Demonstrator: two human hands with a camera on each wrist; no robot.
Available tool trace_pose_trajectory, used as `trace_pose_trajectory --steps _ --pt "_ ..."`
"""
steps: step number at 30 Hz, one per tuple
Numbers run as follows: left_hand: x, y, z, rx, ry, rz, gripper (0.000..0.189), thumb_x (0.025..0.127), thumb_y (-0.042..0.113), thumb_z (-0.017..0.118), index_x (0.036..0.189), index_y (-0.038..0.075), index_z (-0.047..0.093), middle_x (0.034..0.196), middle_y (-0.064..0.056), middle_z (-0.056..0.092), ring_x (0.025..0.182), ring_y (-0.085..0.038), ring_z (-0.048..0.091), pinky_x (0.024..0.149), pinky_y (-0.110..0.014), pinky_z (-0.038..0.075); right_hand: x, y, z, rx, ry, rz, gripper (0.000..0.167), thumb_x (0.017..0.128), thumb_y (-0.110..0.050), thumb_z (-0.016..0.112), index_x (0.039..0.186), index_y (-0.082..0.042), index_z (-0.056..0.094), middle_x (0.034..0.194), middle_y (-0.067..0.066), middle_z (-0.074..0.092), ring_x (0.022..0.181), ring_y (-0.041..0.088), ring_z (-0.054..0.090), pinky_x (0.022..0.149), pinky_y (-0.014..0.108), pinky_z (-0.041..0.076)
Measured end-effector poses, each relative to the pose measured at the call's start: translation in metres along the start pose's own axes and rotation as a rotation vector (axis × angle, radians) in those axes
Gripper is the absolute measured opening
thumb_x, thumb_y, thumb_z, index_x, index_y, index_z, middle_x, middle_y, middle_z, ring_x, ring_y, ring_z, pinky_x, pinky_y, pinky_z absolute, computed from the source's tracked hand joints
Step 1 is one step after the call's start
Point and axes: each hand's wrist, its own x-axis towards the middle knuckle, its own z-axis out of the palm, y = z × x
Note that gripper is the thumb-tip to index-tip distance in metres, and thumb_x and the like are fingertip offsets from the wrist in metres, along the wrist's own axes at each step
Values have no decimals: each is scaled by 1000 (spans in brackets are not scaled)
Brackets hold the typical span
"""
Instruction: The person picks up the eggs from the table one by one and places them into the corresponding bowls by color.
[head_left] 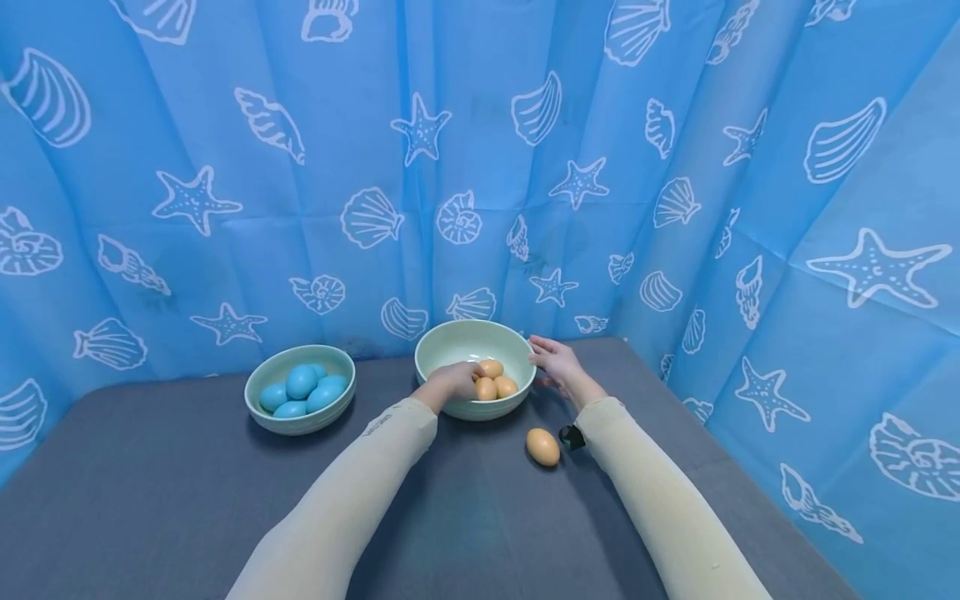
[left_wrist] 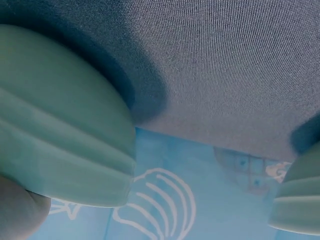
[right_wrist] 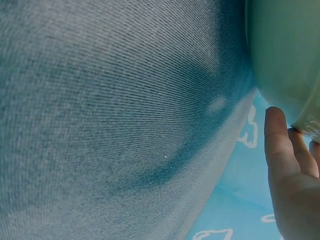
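Observation:
My left hand (head_left: 453, 382) reaches over the near left rim of a larger pale green bowl (head_left: 465, 333), its fingers down among the brown eggs (head_left: 486, 389) inside. Whether those fingers grip an egg is hidden. In the left wrist view only a piece of that hand (left_wrist: 20, 212) shows, beside the bowl's ridged wall (left_wrist: 65, 115). At the bowl's right side is my right hand (head_left: 558, 367), fingers extended along the rim. The right wrist view has its fingertips (right_wrist: 276, 117) at the outer wall. A single brown egg (head_left: 542, 447) lies on the table in front of the bowl.
Left of the larger bowl stands a smaller green bowl (head_left: 300, 427) holding several blue eggs (head_left: 302, 382). Both sit on a dark grey cloth-covered table (head_left: 187, 492). A blue shell-patterned curtain (head_left: 450, 275) hangs behind and along the right. A black device (head_left: 572, 437) is at my right wrist.

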Motion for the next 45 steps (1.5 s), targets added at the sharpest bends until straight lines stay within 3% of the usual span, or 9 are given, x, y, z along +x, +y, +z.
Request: trace_pose_trajectory --steps 10,17,22,27,31,35,39,45 --pt "-2 2 0 0 -13 -23 38 101 12 49 139 11 55 141 -6 52 126 -17 48 102 -29 40 4 2 -3 -6 -4 16 51 103 -11 50 152 -14 36 153 6 37 136 26 41 95 44 50" --pt "-6 2 -1 -1 9 -25 39 98 10 53 137 11 57 140 -5 54 120 -15 50 93 -24 41 2 0 -2 -21 -20 -7 53 101 -11 52 151 -11 35 153 9 37 136 28 40 93 43 51" --pt "-5 -1 0 -29 37 -18 40 97 13 55 137 12 57 138 -5 55 118 -16 52 95 -29 42 0 -2 -1 -19 -25 -11 53 102 -10 52 152 -10 34 153 9 37 137 28 39 93 44 51" --pt "-4 -7 3 -111 124 60 49 91 12 64 139 10 54 132 -6 60 121 -21 53 99 -37 43 4 -1 -2 -6 -17 3 52 102 -9 50 152 -12 35 153 7 36 137 27 39 98 47 48" --pt "-8 -13 6 -304 208 138 53 90 9 69 139 7 52 133 -10 59 120 -29 54 99 -42 45 6 -1 -2 -9 -17 19 53 102 -9 50 152 -13 34 154 7 35 138 28 37 99 49 46" --pt "-16 -16 9 -462 280 248 47 90 1 66 136 1 54 132 -18 58 111 -34 58 90 -41 52 4 -2 -3 -19 -23 12 54 102 -9 49 153 -12 32 155 8 33 139 30 35 100 51 44" --pt "-30 -16 10 -503 310 334 44 91 -1 64 133 -3 54 132 -22 56 111 -36 58 89 -40 53 3 -1 -2 -33 -25 6 54 103 -8 48 153 -11 31 155 8 33 139 30 35 99 52 45" --pt "-55 -5 11 -512 309 339 43 92 4 67 133 -2 54 132 -20 56 109 -36 58 87 -40 53 2 -3 -2 -61 -32 -11 53 103 -10 47 153 -11 31 155 8 33 138 29 37 98 50 46"
